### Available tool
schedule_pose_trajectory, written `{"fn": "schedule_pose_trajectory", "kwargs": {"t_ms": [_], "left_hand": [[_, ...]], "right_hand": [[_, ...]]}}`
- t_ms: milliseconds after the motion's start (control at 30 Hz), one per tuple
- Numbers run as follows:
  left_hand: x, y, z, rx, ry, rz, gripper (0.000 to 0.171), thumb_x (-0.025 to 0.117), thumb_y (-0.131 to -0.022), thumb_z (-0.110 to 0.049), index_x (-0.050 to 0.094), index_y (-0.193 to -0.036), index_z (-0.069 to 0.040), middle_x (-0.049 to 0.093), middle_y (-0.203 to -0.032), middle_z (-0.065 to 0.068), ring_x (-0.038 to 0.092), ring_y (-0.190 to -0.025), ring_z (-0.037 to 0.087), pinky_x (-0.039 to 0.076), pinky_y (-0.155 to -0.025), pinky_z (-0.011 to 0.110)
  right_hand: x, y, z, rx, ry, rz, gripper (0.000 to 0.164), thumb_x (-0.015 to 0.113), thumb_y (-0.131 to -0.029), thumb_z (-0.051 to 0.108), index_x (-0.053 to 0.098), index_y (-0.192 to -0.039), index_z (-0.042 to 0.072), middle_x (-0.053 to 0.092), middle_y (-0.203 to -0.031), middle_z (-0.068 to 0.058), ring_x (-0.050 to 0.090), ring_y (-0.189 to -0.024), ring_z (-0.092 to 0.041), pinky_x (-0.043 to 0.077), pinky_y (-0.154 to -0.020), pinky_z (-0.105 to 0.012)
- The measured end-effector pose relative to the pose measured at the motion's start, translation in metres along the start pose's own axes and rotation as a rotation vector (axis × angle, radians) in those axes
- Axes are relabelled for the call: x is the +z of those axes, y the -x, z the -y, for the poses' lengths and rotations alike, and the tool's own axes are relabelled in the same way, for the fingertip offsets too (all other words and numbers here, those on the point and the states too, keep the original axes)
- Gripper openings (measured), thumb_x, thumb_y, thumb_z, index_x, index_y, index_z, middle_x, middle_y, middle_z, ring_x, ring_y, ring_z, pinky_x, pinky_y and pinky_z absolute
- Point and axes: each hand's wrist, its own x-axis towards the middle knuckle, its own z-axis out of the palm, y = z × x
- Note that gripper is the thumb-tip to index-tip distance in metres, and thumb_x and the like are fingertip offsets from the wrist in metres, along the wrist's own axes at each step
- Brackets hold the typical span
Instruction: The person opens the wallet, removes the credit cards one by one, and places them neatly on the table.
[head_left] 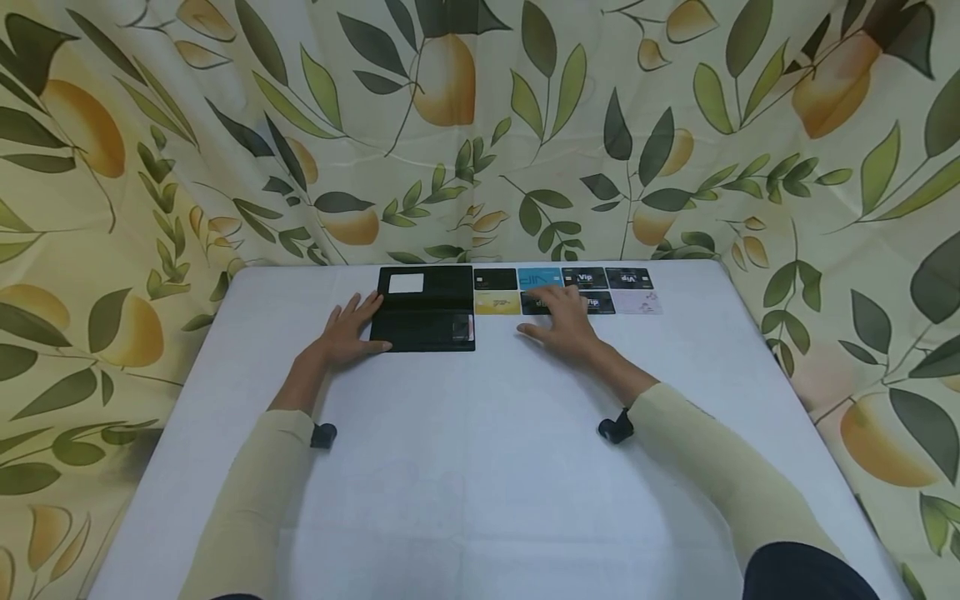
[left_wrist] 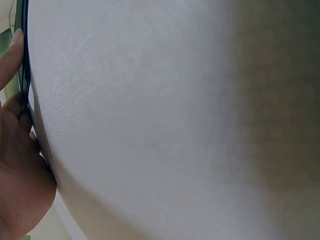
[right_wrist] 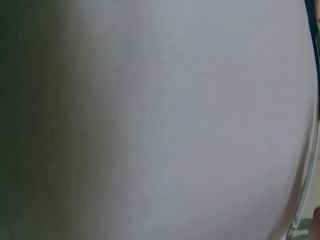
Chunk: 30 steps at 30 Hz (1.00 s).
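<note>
A black card wallet [head_left: 423, 325] lies unfolded on the table in the head view, with a white label [head_left: 406, 283] on its upper flap. My left hand [head_left: 347, 333] rests at the wallet's left side, fingers spread along the edge and thumb over the lower corner. In the left wrist view that hand [left_wrist: 22, 185] touches the wallet's dark edge. My right hand [head_left: 566, 327] reaches over the card rows, its fingertips on a black card [head_left: 532, 307] in the lower row, which they partly cover. Only a sliver of that hand [right_wrist: 315, 227] shows in the right wrist view.
Right of the wallet, two rows of cards run along the table's far edge: a yellow card [head_left: 497, 302], a blue card [head_left: 540, 277], a lilac card [head_left: 637, 302] and several black ones. A white cloth covers the table [head_left: 465, 467]. Leaf-and-fruit curtains [head_left: 480, 183] hang behind.
</note>
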Motion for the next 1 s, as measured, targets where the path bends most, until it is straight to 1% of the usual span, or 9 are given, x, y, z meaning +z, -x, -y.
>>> {"fn": "schedule_pose_trajectory", "kwargs": {"t_ms": [100, 267, 467, 600, 733, 900, 1000], "left_hand": [[0.000, 0.000, 0.000, 0.002, 0.004, -0.007, 0.099, 0.063, -0.081, -0.058, 0.008, -0.153, -0.019, 0.001, -0.158, 0.000, -0.011, -0.142, 0.025, -0.010, -0.111, 0.048], [0.000, 0.000, 0.000, -0.006, 0.002, -0.005, 0.099, 0.064, -0.080, -0.058, 0.009, -0.153, -0.019, 0.001, -0.158, 0.000, -0.010, -0.142, 0.026, -0.010, -0.111, 0.048], [-0.001, 0.000, -0.001, -0.009, 0.004, 0.011, 0.099, 0.064, -0.081, -0.057, 0.008, -0.153, -0.019, 0.000, -0.158, -0.001, -0.011, -0.142, 0.025, -0.010, -0.111, 0.048], [-0.003, 0.000, -0.002, -0.012, 0.002, 0.009, 0.099, 0.064, -0.081, -0.057, 0.008, -0.153, -0.019, 0.000, -0.158, 0.000, -0.011, -0.142, 0.026, -0.010, -0.111, 0.048], [-0.004, 0.000, -0.004, -0.006, 0.002, 0.002, 0.098, 0.064, -0.081, -0.056, 0.008, -0.153, -0.019, 0.001, -0.158, 0.000, -0.010, -0.142, 0.026, -0.010, -0.111, 0.048], [-0.001, 0.000, -0.004, -0.017, -0.012, 0.008, 0.097, 0.063, -0.082, -0.056, 0.008, -0.153, -0.020, 0.000, -0.158, -0.001, -0.011, -0.142, 0.026, -0.010, -0.111, 0.048], [-0.002, 0.002, -0.007, -0.028, -0.010, 0.012, 0.097, 0.064, -0.082, -0.054, 0.009, -0.153, -0.019, 0.000, -0.158, 0.001, -0.011, -0.142, 0.027, -0.010, -0.111, 0.049]], "right_hand": [[0.003, -0.002, 0.005, -0.014, -0.004, -0.010, 0.069, 0.074, -0.075, 0.051, 0.054, -0.132, 0.019, 0.048, -0.134, -0.001, 0.032, -0.107, -0.024, 0.024, -0.083, -0.045], [0.007, -0.006, 0.015, -0.037, -0.005, -0.001, 0.068, 0.074, -0.075, 0.051, 0.053, -0.132, 0.022, 0.049, -0.133, 0.000, 0.033, -0.111, -0.024, 0.024, -0.084, -0.045], [0.014, -0.009, 0.024, -0.043, -0.002, 0.011, 0.067, 0.074, -0.074, 0.052, 0.054, -0.132, 0.023, 0.049, -0.132, 0.001, 0.033, -0.108, -0.023, 0.026, -0.084, -0.043], [0.018, -0.013, 0.029, -0.058, 0.001, 0.017, 0.067, 0.074, -0.074, 0.053, 0.056, -0.130, 0.023, 0.049, -0.132, 0.002, 0.033, -0.104, -0.021, 0.025, -0.080, -0.041], [0.021, -0.016, 0.032, -0.065, 0.016, 0.014, 0.066, 0.073, -0.074, 0.055, 0.056, -0.130, 0.024, 0.049, -0.132, 0.003, 0.033, -0.103, -0.020, 0.025, -0.079, -0.040], [0.026, -0.017, 0.042, -0.071, 0.023, 0.029, 0.068, 0.072, -0.073, 0.058, 0.056, -0.130, 0.023, 0.049, -0.131, 0.003, 0.033, -0.103, -0.019, 0.025, -0.081, -0.041], [0.028, -0.017, 0.049, -0.078, 0.023, 0.040, 0.067, 0.071, -0.074, 0.058, 0.057, -0.129, 0.022, 0.049, -0.130, 0.003, 0.033, -0.103, -0.019, 0.026, -0.082, -0.042]]}}
